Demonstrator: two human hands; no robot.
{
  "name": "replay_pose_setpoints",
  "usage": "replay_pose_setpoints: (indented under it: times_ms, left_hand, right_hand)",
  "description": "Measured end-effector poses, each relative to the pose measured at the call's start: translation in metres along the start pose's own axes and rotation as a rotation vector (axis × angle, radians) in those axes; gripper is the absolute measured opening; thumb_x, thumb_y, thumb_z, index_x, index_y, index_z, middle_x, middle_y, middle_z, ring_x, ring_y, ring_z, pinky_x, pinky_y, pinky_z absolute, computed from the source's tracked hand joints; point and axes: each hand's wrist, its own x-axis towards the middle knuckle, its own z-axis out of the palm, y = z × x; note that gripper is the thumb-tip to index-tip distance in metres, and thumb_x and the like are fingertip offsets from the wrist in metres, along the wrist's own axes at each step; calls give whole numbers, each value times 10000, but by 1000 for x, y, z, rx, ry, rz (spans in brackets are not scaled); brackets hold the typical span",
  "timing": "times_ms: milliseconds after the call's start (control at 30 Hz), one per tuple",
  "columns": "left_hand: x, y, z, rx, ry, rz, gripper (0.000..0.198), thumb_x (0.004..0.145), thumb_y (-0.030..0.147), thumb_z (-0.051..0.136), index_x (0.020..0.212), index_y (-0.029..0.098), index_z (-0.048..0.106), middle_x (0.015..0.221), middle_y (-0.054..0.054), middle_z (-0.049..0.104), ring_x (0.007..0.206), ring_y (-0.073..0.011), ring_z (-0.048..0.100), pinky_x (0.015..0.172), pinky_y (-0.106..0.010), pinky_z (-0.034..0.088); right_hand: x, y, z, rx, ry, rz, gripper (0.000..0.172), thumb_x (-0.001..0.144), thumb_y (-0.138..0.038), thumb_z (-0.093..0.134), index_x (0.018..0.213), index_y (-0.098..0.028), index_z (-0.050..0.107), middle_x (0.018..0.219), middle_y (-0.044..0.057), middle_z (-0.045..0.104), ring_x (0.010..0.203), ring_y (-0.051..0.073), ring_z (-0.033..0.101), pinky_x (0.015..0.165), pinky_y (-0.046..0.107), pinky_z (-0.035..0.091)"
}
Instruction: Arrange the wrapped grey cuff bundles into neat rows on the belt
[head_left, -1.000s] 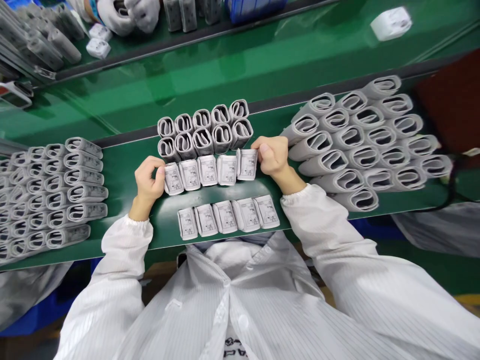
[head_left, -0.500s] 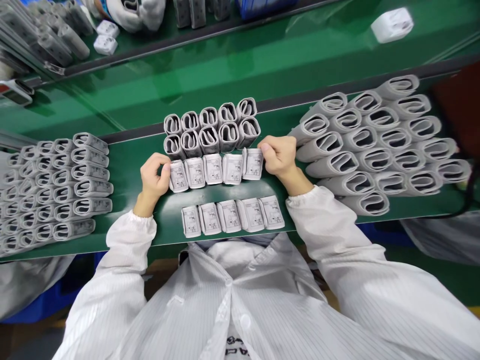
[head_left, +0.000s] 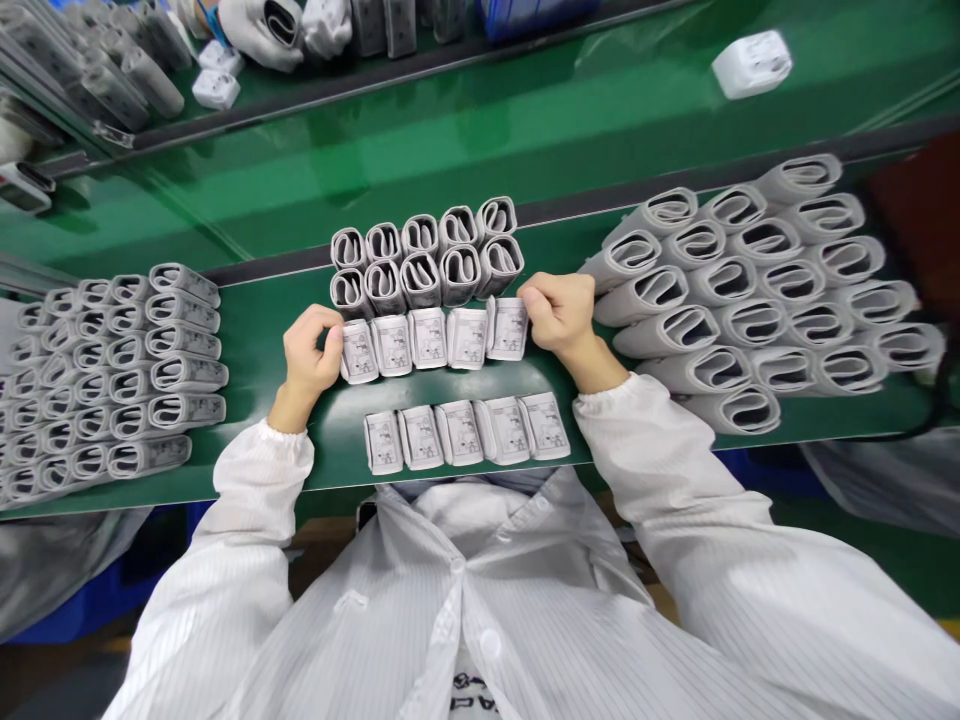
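Observation:
My left hand [head_left: 309, 355] is curled against the left end of a row of folded, printed grey cuffs [head_left: 424, 340], touching the end cuff [head_left: 358, 352]. My right hand [head_left: 559, 315] grips the top right edge of the row's other end cuff [head_left: 507, 328]. Behind this row stands a tight block of rolled grey cuffs [head_left: 420, 262], open ends upward. A second printed row [head_left: 466, 432] lies nearer me, untouched. Larger batches of rolled cuffs lie to the left [head_left: 112, 375] and right [head_left: 739, 300] of my hands.
All of this lies on a green bench belt [head_left: 255, 340] with a dark rail behind it. Beyond is a second green belt [head_left: 450, 140] carrying a white block [head_left: 752, 63]. At top left, a co-worker's gloved hand [head_left: 259, 30] holds a rolled cuff among stacked grey items.
The view has shifted slightly, so the bench sits further right. My hands stay at the row's ends. The white block on the far belt has moved left.

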Motion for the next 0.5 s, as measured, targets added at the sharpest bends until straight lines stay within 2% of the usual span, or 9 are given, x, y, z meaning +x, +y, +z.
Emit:
replay_pose_setpoints:
  times_ms: [133,200,267,333,400,500]
  left_hand:
    - [-2,-5,0,26,-23,-6,514,1184,617,545,858,237,665,810,-49,744,767,-196,706,740,-367,552]
    - [-4,-11,-1,72,-6,30,583,1154,726,548,851,241,661,816,-54,733,785,-205,700,752,-379,564]
    - [-8,-16,-3,163,17,60,687,1099,864,528,829,245,653,853,-68,726,834,-224,700,786,-406,582]
    - [-12,-20,-5,237,21,96,728,1063,918,533,815,246,661,926,-87,729,906,-246,704,834,-437,598]
    - [-16,-22,-6,266,-10,122,664,1070,853,602,819,244,686,1005,-104,738,985,-270,711,881,-465,610]
    - [-19,-21,-7,293,-56,95,522,1053,715,729,831,242,707,1066,-114,735,1072,-302,707,941,-503,614]
  right_hand:
    - [1,1,3,-23,7,-42,476,1122,-573,528,745,-283,553,583,11,528,540,215,545,601,395,483]
    - [0,1,1,-83,5,-87,431,1104,-522,556,744,-284,554,587,16,550,552,221,557,609,404,481]
    - [-3,0,-4,-146,49,-185,371,1084,-452,572,754,-282,572,610,30,595,572,231,584,610,414,463]
    - [-11,-2,-12,-184,117,-258,289,1056,-383,597,788,-276,612,662,46,663,603,243,624,620,421,465]
    - [-26,-7,-23,-178,152,-228,193,1024,-343,644,846,-271,660,725,51,720,643,252,670,645,421,498]
    - [-54,-24,-41,-46,72,-36,97,1005,-328,709,928,-269,702,758,30,743,642,234,700,632,389,538]
